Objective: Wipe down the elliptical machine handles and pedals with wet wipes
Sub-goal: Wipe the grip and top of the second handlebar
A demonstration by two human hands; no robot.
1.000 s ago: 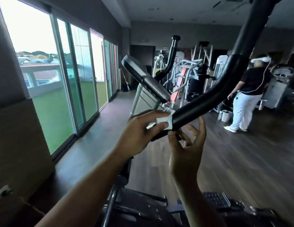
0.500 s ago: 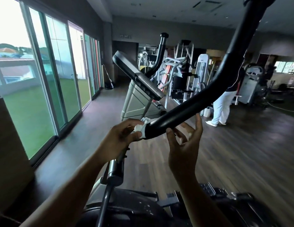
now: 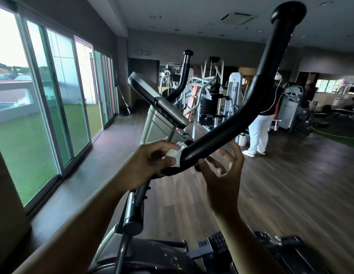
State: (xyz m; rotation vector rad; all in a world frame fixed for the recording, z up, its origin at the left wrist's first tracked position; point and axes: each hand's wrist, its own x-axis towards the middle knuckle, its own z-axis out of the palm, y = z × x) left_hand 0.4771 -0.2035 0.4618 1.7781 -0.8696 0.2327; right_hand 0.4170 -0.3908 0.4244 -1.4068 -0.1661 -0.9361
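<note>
A long black elliptical handle (image 3: 249, 107) curves up from the centre to the top right. My left hand (image 3: 150, 163) presses a white wet wipe (image 3: 176, 154) against the lower end of that handle's grip. My right hand (image 3: 223, 171) hovers just under and beside the handle, fingers spread, holding nothing. The machine's other handle (image 3: 183, 78) rises behind the grey console (image 3: 158, 101). A black ribbed pedal (image 3: 215, 244) shows at the bottom, partly hidden by my right forearm.
Tall glass sliding doors (image 3: 59, 107) line the left wall. A person in white trousers (image 3: 259, 131) stands on the wood floor to the right among weight machines (image 3: 211, 95). The elliptical's dark base housing (image 3: 144, 262) fills the bottom.
The view has swung and lifted, now showing the handle's rounded top. My left hand with the wipe slid slightly down to the grip's lower end; my right hand stays spread beneath.
</note>
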